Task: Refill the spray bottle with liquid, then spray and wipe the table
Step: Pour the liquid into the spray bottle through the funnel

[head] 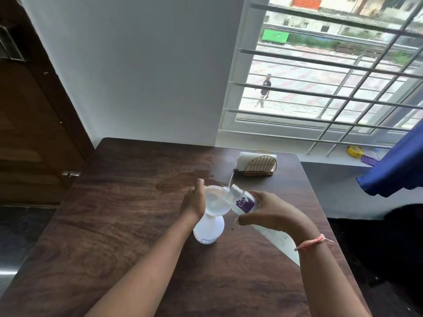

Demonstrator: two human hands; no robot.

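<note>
Can't really see the spray bottle's [208, 229] neck, since a white funnel [216, 201] sits on top and the left hand [194, 202] is curled round the funnel's rim; the bottle stands mid-table [114, 225]. The right hand [272, 211] grips a tipped clear bottle with a purple label [243, 201], mouth over the funnel, covering its lower half. Further back there's a gold napkin holder [259, 165], plus a wet patch [183, 181].
</note>
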